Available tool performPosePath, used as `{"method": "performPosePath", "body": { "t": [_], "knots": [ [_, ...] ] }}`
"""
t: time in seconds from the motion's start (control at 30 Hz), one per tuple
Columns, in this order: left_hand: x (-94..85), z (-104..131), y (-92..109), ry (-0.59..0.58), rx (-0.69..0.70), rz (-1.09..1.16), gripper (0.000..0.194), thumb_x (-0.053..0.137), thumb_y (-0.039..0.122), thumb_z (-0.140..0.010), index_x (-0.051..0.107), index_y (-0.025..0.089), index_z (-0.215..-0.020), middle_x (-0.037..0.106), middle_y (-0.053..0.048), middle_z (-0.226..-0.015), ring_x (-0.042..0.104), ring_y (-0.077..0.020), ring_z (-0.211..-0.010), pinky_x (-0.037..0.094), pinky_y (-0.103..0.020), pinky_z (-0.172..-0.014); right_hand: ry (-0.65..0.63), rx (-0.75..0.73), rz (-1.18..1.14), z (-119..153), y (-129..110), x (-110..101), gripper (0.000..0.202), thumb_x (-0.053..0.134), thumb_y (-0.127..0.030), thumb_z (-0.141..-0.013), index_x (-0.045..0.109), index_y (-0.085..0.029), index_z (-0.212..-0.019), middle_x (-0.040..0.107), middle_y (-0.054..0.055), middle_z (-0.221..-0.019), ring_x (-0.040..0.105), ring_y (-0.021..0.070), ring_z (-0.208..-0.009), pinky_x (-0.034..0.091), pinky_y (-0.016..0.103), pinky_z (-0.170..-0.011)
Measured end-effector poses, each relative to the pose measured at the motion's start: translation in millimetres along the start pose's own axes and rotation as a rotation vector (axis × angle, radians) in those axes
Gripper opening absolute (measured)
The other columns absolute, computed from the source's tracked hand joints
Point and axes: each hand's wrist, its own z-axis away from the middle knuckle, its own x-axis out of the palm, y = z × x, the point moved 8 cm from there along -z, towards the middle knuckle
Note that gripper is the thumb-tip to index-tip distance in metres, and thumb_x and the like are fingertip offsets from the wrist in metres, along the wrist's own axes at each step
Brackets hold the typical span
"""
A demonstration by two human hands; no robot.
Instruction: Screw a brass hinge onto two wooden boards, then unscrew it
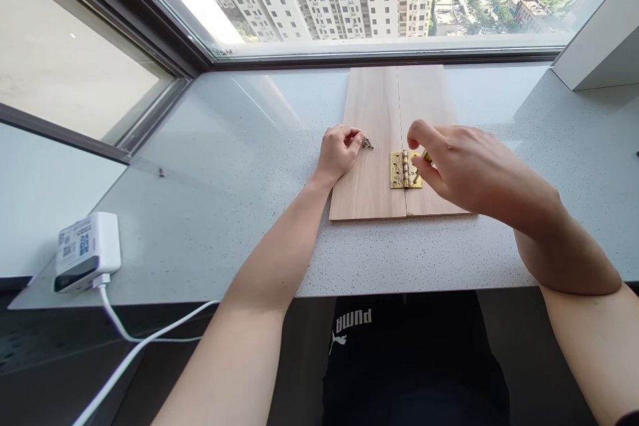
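Two pale wooden boards (pixel 372 186) lie side by side with a narrow seam between them. A brass-coloured hinge (pixel 398 170) lies open across the seam near their front end. My right hand (pixel 464 163) is closed over the hinge's right leaf, gripping a small screwdriver (pixel 426 156) with yellow on its handle. Its thin shaft slants down to the leaf, and the hand hides most of the handle. On the left board, my left hand (pixel 339 150) has its fingers curled together at a small pile of screws (pixel 368 143). Whatever its fingertips hold is hidden.
The speckled white sill (pixel 249 213) ends at a front edge near my body. At the left stands a white charger (pixel 90 249) with a white cable (pixel 150 339) hanging off the edge. A white box-like piece (pixel 599 40) stands at the right, by the window.
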Motion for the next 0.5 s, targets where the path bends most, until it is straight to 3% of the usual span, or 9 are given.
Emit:
{"method": "performPosePath", "body": {
  "t": [0.1,0.2,0.3,0.4,0.5],
  "knots": [
    [-0.7,0.1,1.0,-0.004,0.0,0.006,0.016,0.07,0.033,-0.114,0.081,0.025,-0.104,0.083,-0.012,-0.11,0.073,-0.0321,-0.111,0.06,-0.052,-0.11,0.026,-0.023,-0.023,2.6,0.1,-2.1,0.022,0.051,-0.018,-0.112,0.065,-0.017,-0.13,0.079,0.013,-0.112,0.058,0.0219,-0.079,0.035,0.036,-0.07],
    [-1.0,0.1,1.4,-0.011,-0.007,0.005,0.016,0.07,0.032,-0.114,0.081,0.025,-0.105,0.083,-0.012,-0.11,0.074,-0.0325,-0.112,0.061,-0.052,-0.108,0.056,0.115,0.014,0.5,6.2,-4.4,0.026,0.052,-0.035,-0.12,0.067,-0.017,-0.131,0.075,0.01,-0.096,0.05,0.0214,-0.07,0.031,0.036,-0.067],
    [-0.9,0.3,2.1,-0.013,-0.012,0.006,0.016,0.07,0.031,-0.115,0.081,0.025,-0.106,0.082,-0.012,-0.111,0.074,-0.0327,-0.113,0.061,-0.053,-0.11,0.059,0.253,0.064,-2.1,11.6,-5.2,0.039,0.048,-0.049,-0.125,0.07,-0.018,-0.119,0.065,0.006,-0.078,0.039,0.0189,-0.061,0.026,0.036,-0.066],
    [-0.5,0.7,2.3,-0.011,-0.019,0.011,0.016,0.07,0.031,-0.115,0.081,0.024,-0.105,0.081,-0.012,-0.111,0.074,-0.0329,-0.114,0.06,-0.053,-0.111,0.031,0.182,0.055,-4.3,7.8,-2.5,0.033,0.047,-0.039,-0.125,0.07,-0.019,-0.112,0.062,0.003,-0.075,0.035,0.0174,-0.059,0.026,0.036,-0.065],
    [0.2,0.9,2.1,-0.017,-0.02,0.01,0.016,0.069,0.031,-0.115,0.081,0.025,-0.107,0.082,-0.012,-0.113,0.073,-0.0325,-0.115,0.061,-0.052,-0.111,0.017,0.007,-0.013,-2.4,0.4,0.1,0.019,0.051,-0.028,-0.121,0.067,-0.019,-0.121,0.07,0.005,-0.088,0.046,0.0191,-0.068,0.031,0.036,-0.067]
  ]
}}
